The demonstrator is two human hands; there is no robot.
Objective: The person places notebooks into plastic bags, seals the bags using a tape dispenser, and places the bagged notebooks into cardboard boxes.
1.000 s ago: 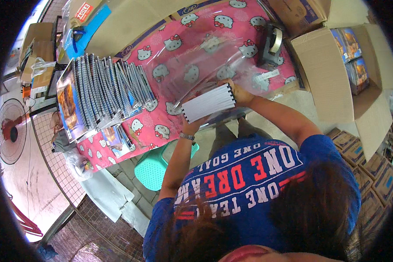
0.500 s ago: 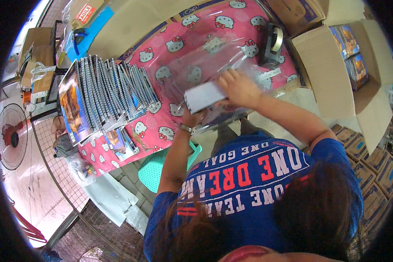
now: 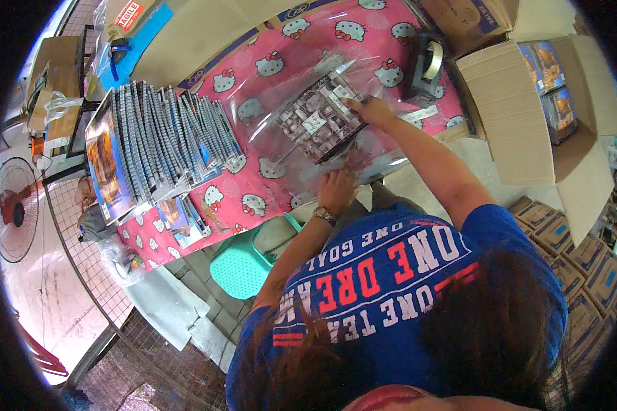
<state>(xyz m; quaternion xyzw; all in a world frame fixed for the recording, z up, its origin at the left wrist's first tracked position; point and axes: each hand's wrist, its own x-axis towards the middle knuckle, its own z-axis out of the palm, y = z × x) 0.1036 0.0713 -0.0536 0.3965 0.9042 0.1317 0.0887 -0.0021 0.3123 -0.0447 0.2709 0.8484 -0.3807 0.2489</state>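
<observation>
Nearest the camera is a person's blue shirt (image 3: 404,274) with white and red block lettering across the back. From it the left forearm runs up to the left hand (image 3: 337,192), which wears a metal wristwatch (image 3: 324,215) and lies flat, fingers together, on the near edge of a clear plastic sheet (image 3: 281,123). Beside that arm a mint-green plastic stool (image 3: 240,264) with a perforated seat stands below the table edge.

The sheet is glossy and crinkled, spread over a pink tablecloth (image 3: 253,202) printed with white cartoon cat faces. Lying on the sheet, near the middle of the table, is a flat rectangular book (image 3: 319,116), set at an angle, with a dark, busy printed cover and small white label patches. The right hand (image 3: 367,109) rests on the book's right corner, fingers extended and pressing down rather than gripping; whether the sheet already folds over the book is hard to make out through the glare.

To the left, a long fanned row of spiral-bound notebooks (image 3: 164,140) overlaps like shingles, with an orange-toned cover at its left end. Farther back on the right sits a dark tape dispenser (image 3: 425,65), and beyond it an open brown cardboard box (image 3: 521,116) holding shrink-wrapped stacks with blue covers.
</observation>
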